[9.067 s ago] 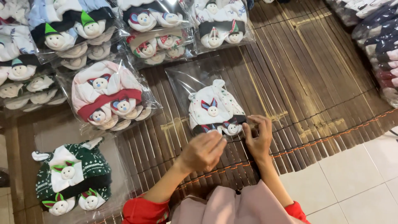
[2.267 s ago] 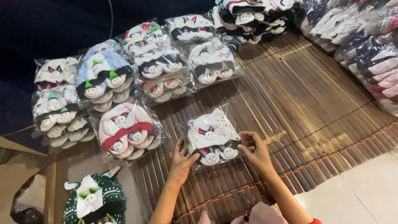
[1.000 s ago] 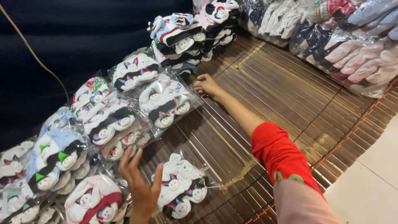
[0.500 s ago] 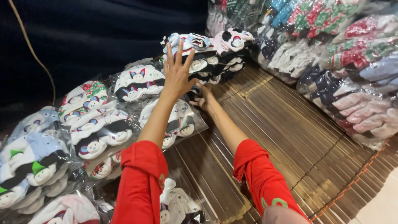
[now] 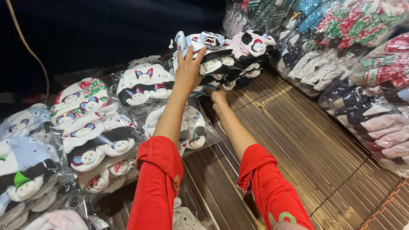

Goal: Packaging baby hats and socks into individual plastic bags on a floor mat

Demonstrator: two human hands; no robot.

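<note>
My left hand lies flat with spread fingers on top of a loose pile of baby hats at the far end of the brown slatted mat. The hats are white, black and pink with small bear faces. My right hand reaches under the pile's near side, its fingers hidden by the hats. Both arms wear red sleeves. A clear bag of hats lies under my left forearm.
Several clear bags of hats lie in rows on the left of the mat. Stacked bags of striped and patterned clothing fill the right side. A dark cloth backdrop hangs behind. Another bag lies between my elbows.
My view has swung from the bag near me up to the far pile. Both arms stretched forward; my left hand settled on top of the pile, my right hand went in at its base.
</note>
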